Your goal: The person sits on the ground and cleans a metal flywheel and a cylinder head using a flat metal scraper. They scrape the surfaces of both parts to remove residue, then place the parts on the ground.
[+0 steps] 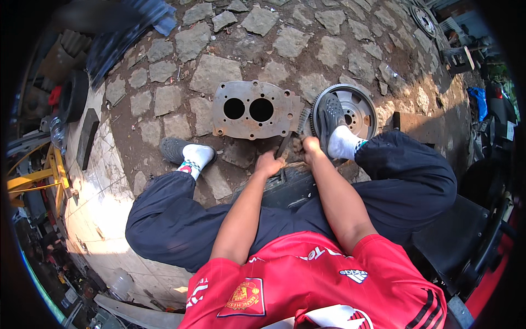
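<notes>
I sit low over cobblestones with my knees apart. My left hand (269,163) is closed around the wooden handle of a wire brush (294,131) whose bristled head points up toward a rusty metal plate (253,110) with two round holes. My right hand (308,147) is curled beside it, pressing on a dark metal part (290,183) between my legs; what it grips is hidden. My right foot rests on a toothed flywheel (350,111).
A dark block (87,137) and a tyre (73,94) lie at the left near a yellow frame (38,175). A black seat edge (466,241) is at my right. Another wheel part (423,20) lies at the far top right.
</notes>
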The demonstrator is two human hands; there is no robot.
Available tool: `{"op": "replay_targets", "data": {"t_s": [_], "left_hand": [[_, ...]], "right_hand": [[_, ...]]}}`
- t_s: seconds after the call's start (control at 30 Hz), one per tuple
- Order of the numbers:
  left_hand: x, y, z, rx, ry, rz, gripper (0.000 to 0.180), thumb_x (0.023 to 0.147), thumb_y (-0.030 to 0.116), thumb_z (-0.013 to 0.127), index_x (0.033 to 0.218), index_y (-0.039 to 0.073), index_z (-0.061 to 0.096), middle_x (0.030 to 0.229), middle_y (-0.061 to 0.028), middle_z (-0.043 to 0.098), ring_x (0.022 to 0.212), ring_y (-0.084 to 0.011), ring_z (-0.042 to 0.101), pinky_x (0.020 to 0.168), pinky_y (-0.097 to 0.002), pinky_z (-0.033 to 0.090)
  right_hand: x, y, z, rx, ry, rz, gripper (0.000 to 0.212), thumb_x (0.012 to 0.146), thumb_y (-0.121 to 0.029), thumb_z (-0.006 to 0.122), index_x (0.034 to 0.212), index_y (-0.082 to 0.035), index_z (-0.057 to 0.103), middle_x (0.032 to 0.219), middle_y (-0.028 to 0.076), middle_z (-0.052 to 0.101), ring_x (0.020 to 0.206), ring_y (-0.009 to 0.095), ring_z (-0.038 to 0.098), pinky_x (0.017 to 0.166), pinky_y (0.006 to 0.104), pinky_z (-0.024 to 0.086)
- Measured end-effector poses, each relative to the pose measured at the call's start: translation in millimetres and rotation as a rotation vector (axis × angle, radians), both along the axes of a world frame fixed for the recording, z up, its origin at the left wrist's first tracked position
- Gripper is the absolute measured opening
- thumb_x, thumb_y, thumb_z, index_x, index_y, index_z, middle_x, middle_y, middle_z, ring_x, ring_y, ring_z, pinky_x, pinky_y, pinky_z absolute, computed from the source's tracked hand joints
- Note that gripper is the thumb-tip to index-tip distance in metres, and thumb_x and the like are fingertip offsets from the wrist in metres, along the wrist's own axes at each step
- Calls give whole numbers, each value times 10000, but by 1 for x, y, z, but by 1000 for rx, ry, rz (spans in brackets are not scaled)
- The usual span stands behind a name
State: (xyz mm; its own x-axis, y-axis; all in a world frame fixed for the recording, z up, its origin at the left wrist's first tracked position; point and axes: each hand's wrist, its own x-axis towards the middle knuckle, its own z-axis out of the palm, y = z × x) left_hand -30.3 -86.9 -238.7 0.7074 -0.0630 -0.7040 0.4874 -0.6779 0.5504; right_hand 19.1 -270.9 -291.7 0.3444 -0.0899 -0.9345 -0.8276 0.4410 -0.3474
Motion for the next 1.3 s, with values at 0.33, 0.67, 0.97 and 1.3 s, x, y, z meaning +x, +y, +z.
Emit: {"op": "replay_targets", "data": {"t_s": [0.33,0.67,0.97,1.3], "left_hand": [[-18,-25,-80,-94,155,256,707,828,215,607,1500,20,504,1478,-264,586,1375,-405,558,1157,-408,421],[-4,-3,-42,-829,212,370,393,944,75,535,1296,-4,689,1196,-118,726,1134,-213,672,1067,-350,493],[43,10,124,-178,-199,-209,407,962,290,667,1266,23,702,1205,-219,738,1180,-361,691,1028,-451,523],[22,140,177,-129,-614,304,250,1001,149,628,1176,-8,713,1098,-185,769,1038,-307,751,932,-407,564]], "right_hand": [[-5,18,-53,-127,2,656,384,978,-318,727,1157,21,738,1076,158,742,841,292,695,669,465,539],[23,11,-2,-621,14,857,772,912,-636,664,1312,23,713,1361,279,680,1338,412,615,1117,458,469],[71,-57,61,-694,-462,405,621,1007,-471,640,1410,0,607,1303,245,671,1142,366,639,991,442,482],[85,-21,223,-468,-605,577,414,1039,-432,682,1118,-29,635,784,60,625,653,116,624,543,312,479]]}}
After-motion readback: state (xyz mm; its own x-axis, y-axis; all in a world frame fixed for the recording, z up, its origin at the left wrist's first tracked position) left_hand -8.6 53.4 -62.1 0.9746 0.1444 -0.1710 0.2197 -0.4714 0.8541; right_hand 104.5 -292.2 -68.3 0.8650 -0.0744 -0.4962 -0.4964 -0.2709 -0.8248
